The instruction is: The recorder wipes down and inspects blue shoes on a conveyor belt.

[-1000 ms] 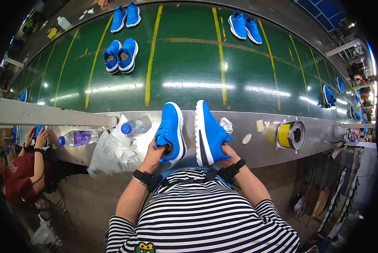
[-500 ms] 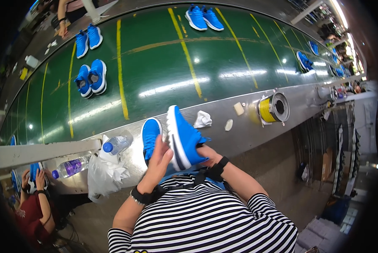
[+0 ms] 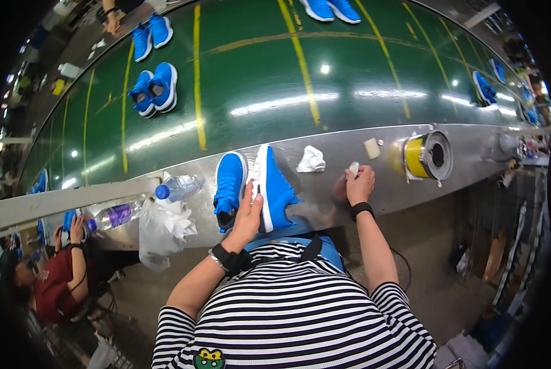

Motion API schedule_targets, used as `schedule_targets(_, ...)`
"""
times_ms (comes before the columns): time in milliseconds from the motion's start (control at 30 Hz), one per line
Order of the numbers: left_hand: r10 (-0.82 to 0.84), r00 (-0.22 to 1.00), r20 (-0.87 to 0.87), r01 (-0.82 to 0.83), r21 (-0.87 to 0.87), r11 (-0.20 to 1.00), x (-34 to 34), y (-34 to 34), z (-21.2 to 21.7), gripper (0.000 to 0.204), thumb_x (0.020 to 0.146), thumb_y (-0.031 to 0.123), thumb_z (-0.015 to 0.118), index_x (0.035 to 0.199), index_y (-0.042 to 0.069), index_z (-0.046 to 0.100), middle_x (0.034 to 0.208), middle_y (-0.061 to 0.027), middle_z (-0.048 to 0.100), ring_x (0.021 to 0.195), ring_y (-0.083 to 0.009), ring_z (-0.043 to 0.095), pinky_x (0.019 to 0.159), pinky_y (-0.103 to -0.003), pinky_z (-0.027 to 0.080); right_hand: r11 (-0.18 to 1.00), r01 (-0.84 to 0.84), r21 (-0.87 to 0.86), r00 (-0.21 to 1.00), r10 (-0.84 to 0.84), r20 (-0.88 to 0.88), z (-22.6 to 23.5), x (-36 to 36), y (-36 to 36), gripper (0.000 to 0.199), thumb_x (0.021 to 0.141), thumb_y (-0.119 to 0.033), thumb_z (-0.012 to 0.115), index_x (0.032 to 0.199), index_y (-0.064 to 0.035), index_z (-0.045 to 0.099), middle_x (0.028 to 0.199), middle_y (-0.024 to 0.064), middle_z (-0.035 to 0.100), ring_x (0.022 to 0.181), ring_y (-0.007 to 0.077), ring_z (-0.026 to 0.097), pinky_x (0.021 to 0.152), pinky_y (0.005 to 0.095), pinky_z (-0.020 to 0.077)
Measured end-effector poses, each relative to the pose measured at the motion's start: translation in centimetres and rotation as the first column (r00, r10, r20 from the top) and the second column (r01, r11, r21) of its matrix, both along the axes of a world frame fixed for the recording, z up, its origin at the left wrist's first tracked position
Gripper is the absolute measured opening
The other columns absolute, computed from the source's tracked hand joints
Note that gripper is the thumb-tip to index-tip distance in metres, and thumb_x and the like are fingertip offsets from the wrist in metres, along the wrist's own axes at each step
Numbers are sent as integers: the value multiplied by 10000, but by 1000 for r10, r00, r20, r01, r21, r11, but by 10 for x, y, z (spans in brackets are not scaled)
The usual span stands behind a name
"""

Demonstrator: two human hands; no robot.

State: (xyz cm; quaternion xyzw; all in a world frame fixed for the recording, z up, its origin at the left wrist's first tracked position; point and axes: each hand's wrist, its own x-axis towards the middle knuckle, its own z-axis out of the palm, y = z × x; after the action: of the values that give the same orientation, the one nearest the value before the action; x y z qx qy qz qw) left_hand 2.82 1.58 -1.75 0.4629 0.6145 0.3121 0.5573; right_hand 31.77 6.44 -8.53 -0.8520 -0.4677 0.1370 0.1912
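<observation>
Two blue sneakers with white soles are in front of me on the metal ledge. The left sneaker point(image 3: 230, 179) sits upright with its laces up. Beside it the right sneaker point(image 3: 278, 192) is tipped on its side, sole toward the left. My left hand point(image 3: 247, 216) grips this tipped sneaker, with fingers against its sole. Farther right, my right hand point(image 3: 361, 185) pinches a small flat white piece point(image 3: 353, 168) at the ledge. A crumpled white tissue point(image 3: 312, 159) lies between the sneakers and my right hand.
A yellow-banded can point(image 3: 417, 157) and a cream block point(image 3: 372, 148) are at the right. Left stand clear bottles point(image 3: 180, 188) and a plastic bag point(image 3: 155, 237) by a pale bar point(image 3: 72, 202). Sneaker pairs point(image 3: 154, 90) sit on the green belt point(image 3: 245, 80). A co-worker point(image 3: 57, 283) is at far left.
My right hand has left the tilted sneaker and moved right to the small white piece, now pinched. The sneaker has come down beside the other, with my left hand on its sole.
</observation>
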Motion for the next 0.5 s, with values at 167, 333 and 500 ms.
schedule_targets(167, 65, 954, -293, -62, 21, 998, 12, -6, -17, 529, 918, 262, 362, 1354, 2, 216, 1172, -280, 433, 1070, -366, 429, 938, -386, 306, 973, -232, 12, 971, 232, -61, 4, 6, -1, 259, 755, -167, 630, 916, -42, 471, 861, 129, 524, 840, 295, 516, 758, 382, 401)
schedule_targets(333, 142, 925, -352, -135, 46, 990, 29, -5, -23, 541, 918, 222, 364, 1371, 24, 144, 1115, -301, 404, 1023, -387, 412, 923, -409, 302, 956, -248, 154, 552, 270, -789, 53, -46, -6, 141, 835, -137, 573, 913, -25, 537, 743, 11, 559, 665, 52, 492, 588, 219, 421)
schedule_targets(500, 162, 917, -365, -164, 25, 986, 40, -4, -23, 563, 923, 221, 356, 1373, 21, 82, 1159, -302, 356, 1049, -387, 395, 934, -412, 293, 916, -397, 59, 475, 259, -841, 49, -108, -16, 182, 780, -141, 638, 816, -33, 496, 675, 65, 556, 602, 150, 544, 556, 295, 442)
